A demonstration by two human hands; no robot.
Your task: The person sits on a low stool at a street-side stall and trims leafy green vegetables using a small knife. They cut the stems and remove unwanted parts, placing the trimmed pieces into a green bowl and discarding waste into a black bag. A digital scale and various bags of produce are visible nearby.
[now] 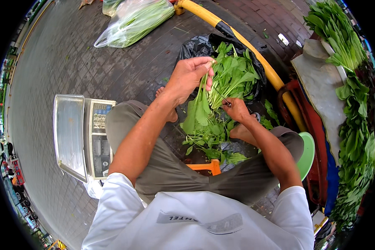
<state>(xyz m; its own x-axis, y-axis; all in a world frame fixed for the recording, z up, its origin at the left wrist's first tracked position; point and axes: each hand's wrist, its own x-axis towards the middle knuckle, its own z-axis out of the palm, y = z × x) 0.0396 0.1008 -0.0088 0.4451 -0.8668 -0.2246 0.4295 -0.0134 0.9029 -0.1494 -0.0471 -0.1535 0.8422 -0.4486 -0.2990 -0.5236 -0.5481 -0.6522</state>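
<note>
My left hand [186,79] is closed, pinching the stem end of a leafy green [202,107], whose broad leaves hang down between my knees. Lower and to the right, my right hand [237,111] is closed around a thin dark tool [226,102] that looks like a small knife; most of it is hidden. Just beyond both hands, a bunch of leafy greens [237,73] with pale stems lies in an open black plastic bag [192,48]. Loose leaves and trimmings [210,139] are heaped on the ground below my hands.
A scale [100,137] with a metal pan [69,133] stands left of my knee. A yellow-and-black rail [266,62] curves behind the bag. More greens [354,158] line the stand at right, near a green round rim [307,154]. A clear bag of vegetables [137,23] lies far left.
</note>
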